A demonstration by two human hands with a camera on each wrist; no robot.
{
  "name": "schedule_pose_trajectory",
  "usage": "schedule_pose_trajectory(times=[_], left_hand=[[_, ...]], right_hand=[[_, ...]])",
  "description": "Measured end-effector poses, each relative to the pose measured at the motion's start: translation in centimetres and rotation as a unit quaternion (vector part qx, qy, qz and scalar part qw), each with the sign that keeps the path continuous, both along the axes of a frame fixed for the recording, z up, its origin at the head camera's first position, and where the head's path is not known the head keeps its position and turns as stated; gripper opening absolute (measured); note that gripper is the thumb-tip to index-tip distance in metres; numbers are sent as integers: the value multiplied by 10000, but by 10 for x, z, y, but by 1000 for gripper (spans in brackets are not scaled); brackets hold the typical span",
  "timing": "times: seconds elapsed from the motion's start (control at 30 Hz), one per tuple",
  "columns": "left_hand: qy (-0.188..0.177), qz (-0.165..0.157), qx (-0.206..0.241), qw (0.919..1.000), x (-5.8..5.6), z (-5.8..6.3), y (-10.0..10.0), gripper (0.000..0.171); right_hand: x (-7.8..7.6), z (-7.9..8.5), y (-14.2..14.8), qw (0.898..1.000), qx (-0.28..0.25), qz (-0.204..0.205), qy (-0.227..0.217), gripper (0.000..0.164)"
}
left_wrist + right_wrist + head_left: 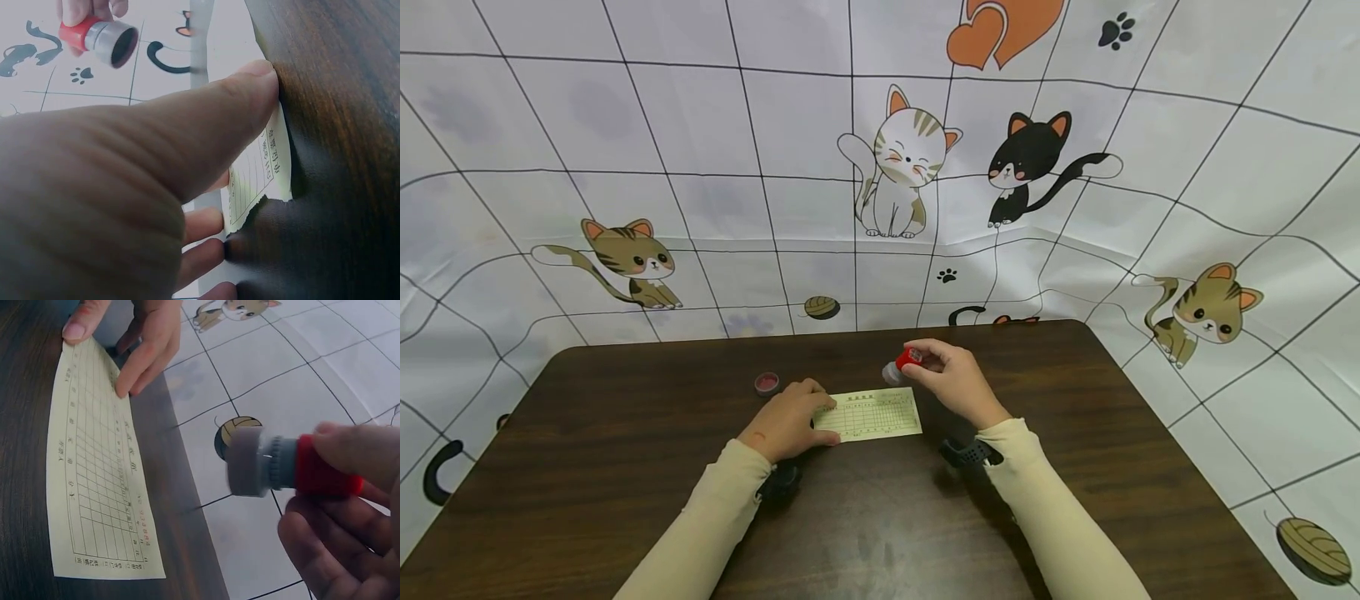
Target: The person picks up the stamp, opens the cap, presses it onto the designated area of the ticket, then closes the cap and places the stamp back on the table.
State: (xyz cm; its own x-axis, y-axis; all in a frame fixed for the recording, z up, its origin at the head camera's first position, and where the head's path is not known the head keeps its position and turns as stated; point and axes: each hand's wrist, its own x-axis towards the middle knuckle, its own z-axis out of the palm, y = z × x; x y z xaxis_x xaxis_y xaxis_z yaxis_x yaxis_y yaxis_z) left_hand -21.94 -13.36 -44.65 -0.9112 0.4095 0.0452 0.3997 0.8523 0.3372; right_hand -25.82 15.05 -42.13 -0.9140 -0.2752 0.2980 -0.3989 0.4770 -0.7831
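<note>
A pale yellow printed form [880, 414] with a ruled grid and a torn left end lies on the dark wooden table [685, 475]. My left hand [789, 419] rests on its left end, thumb at the near edge and fingers at the far edge. In the right wrist view the form [103, 481] shows rows of characters and a red number. My right hand [953, 377] pinches the red handle of a round stamp [892, 373] above the table, past the form's far right corner. The left wrist view shows the stamp's dark round face [124, 47] tilted sideways.
A small round ink pad [767, 383] with a reddish inside sits on the table beyond my left hand. Behind the table hangs a white sheet [737, 208] with cats and grid lines. Dark straps [972, 452] circle both wrists.
</note>
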Motion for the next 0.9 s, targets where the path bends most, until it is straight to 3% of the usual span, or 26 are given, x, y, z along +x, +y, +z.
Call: schedule_pose_trajectory(times=[0.43, 0.9], left_hand=[[-57, 71, -88, 9999, -1, -1, 1, 56], [-114, 87, -61, 9999, -1, -2, 1, 56]], right_hand=[[8, -4, -12, 9867, 1352, 725, 539, 28], [8, -9, -14, 9805, 1764, 860, 112, 21]])
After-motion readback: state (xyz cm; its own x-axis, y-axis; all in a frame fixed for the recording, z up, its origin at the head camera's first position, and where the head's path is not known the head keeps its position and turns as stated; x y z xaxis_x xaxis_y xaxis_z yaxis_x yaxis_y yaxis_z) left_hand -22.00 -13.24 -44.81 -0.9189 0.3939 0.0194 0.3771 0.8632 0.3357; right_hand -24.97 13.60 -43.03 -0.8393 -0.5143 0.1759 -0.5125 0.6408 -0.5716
